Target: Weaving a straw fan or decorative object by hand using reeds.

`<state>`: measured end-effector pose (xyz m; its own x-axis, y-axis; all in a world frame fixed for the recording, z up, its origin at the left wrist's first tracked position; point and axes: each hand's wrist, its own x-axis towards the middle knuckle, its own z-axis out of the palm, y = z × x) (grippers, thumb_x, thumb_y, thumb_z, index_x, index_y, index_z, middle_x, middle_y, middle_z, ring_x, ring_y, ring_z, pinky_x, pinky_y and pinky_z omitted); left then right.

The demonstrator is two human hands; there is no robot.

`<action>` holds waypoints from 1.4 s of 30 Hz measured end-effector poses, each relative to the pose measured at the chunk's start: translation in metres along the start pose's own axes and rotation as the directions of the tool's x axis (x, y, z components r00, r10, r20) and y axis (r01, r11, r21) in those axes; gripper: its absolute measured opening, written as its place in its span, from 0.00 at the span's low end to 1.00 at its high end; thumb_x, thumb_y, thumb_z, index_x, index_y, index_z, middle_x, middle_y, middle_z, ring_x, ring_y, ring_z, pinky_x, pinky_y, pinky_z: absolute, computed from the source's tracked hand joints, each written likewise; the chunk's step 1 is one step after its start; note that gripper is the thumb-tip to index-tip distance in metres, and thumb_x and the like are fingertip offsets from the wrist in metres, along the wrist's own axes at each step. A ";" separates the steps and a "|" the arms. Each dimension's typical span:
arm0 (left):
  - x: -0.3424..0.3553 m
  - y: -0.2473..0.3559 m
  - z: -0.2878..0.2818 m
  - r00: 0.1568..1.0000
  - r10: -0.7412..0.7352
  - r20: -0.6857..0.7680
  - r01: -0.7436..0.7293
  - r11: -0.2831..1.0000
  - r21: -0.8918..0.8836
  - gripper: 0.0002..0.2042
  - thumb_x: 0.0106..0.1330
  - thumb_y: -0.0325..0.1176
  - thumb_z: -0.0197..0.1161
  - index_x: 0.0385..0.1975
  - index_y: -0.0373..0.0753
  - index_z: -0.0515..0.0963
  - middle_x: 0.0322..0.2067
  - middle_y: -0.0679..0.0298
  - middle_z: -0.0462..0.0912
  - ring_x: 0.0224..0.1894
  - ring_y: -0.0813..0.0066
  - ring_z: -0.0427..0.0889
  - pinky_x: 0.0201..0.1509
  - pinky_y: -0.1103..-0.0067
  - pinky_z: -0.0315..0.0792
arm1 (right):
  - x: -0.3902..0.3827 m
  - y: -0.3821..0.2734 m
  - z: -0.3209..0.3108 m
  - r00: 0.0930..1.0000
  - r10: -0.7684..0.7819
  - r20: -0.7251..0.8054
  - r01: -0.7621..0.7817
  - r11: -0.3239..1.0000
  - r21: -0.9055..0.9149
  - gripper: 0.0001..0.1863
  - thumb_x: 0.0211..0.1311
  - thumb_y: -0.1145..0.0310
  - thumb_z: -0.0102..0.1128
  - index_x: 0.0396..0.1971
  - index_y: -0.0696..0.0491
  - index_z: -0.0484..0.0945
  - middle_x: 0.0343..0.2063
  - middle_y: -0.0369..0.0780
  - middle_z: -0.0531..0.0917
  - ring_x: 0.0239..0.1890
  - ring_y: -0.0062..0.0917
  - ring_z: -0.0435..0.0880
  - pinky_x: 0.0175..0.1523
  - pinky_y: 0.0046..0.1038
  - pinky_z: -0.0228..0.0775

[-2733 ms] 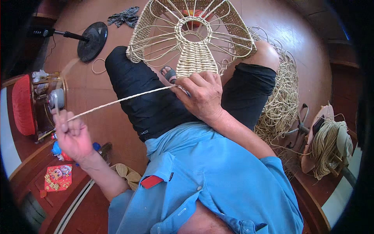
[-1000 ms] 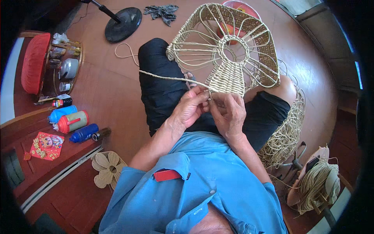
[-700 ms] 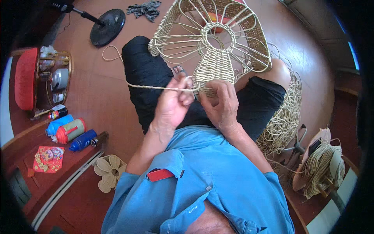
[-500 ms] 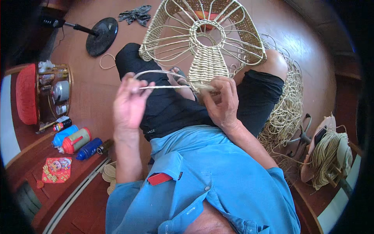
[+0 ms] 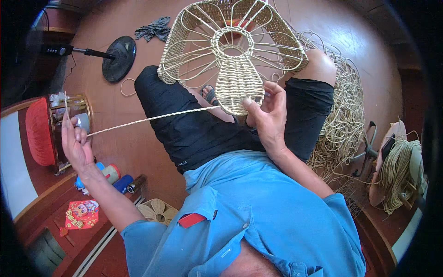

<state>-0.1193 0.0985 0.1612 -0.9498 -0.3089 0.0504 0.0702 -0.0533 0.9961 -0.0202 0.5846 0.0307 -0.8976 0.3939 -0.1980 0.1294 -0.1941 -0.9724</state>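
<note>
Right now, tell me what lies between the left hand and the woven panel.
In the head view, a cord runs from the left hand to the lower edge of the panel, crossing in front of the floor and the black trouser leg.

A crumpled grey cloth (image 5: 152,29) lies at eleven o'clock, a round black fan base (image 5: 119,60) at ten, a rounded red cushion (image 5: 39,131) at nine, a red paper card (image 5: 82,214) at eight.

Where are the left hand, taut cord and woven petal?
Left hand (image 5: 76,146), head view: the middle of the hand.
Taut cord (image 5: 154,119), head view: about midway along the span between hand and petal.
Woven petal (image 5: 237,83), head view: the middle of its dense weave.
</note>
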 end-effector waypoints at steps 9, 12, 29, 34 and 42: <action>-0.086 -0.010 0.167 0.881 -0.208 0.426 -0.033 0.869 0.493 0.09 0.81 0.32 0.62 0.54 0.39 0.84 0.34 0.70 0.87 0.27 0.96 0.69 0.30 0.90 0.62 | 0.007 -0.008 -0.012 0.852 0.344 0.394 -0.478 0.818 0.320 0.24 0.75 0.70 0.65 0.66 0.60 0.71 0.58 0.42 0.85 0.59 0.24 0.86 0.63 0.28 0.81; -0.118 -0.034 0.215 0.874 -0.177 0.453 -0.111 0.834 0.540 0.07 0.80 0.29 0.62 0.50 0.37 0.85 0.33 0.68 0.88 0.36 0.86 0.82 0.39 0.83 0.74 | 0.006 -0.007 -0.013 0.808 0.392 0.439 -0.546 0.779 0.308 0.24 0.76 0.67 0.65 0.66 0.59 0.73 0.58 0.41 0.85 0.58 0.24 0.87 0.63 0.29 0.82; -0.147 -0.079 0.254 0.831 -0.097 0.547 -0.333 0.702 0.630 0.05 0.78 0.26 0.62 0.47 0.35 0.83 0.35 0.58 0.90 0.37 0.71 0.92 0.42 0.74 0.83 | 0.002 -0.009 -0.015 0.782 0.388 0.488 -0.592 0.709 0.384 0.27 0.73 0.74 0.67 0.67 0.62 0.69 0.60 0.45 0.85 0.60 0.28 0.87 0.65 0.33 0.84; -0.149 -0.083 0.254 0.834 -0.050 0.549 -0.387 0.657 0.647 0.05 0.78 0.26 0.62 0.47 0.35 0.83 0.34 0.58 0.89 0.36 0.70 0.92 0.41 0.73 0.82 | -0.002 -0.009 -0.009 0.808 0.436 0.396 -0.583 0.687 0.434 0.27 0.72 0.78 0.66 0.67 0.61 0.67 0.59 0.46 0.85 0.60 0.30 0.87 0.66 0.35 0.84; -0.146 -0.077 0.268 0.679 0.196 0.707 -0.717 0.382 0.583 0.07 0.69 0.23 0.68 0.44 0.38 0.84 0.38 0.60 0.87 0.41 0.57 0.85 0.48 0.65 0.77 | -0.002 -0.004 -0.009 0.801 0.436 0.412 -0.597 0.644 0.479 0.25 0.72 0.78 0.66 0.65 0.60 0.68 0.58 0.45 0.86 0.60 0.30 0.87 0.68 0.36 0.82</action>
<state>-0.0675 0.4020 0.0968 -0.8471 0.4514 0.2804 0.5300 0.7549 0.3862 -0.0151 0.5926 0.0339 -0.8356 -0.1390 -0.5314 0.4171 -0.7901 -0.4493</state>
